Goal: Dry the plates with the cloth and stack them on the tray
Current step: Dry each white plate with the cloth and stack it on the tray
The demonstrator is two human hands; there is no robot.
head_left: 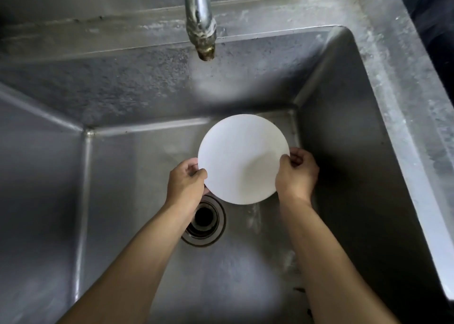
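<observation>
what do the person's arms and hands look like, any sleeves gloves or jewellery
Both forearms are bare up to the bottom edge of the picture: no sleeves show. The left hand and the right hand wear no gloves. No ring, watch or bracelet can be seen on the fingers or wrists that show. Nails look short and unpainted where visible, though the picture is too soft to be sure.

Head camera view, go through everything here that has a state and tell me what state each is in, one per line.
Plate: white, held over the sink basin by both hands at opposite edges.
Left hand: grips the plate's left edge.
Right hand: grips the plate's right edge.
Faucet: no water seen running.
Drain: open, unplugged.
Sink: no standing water visible.
</observation>
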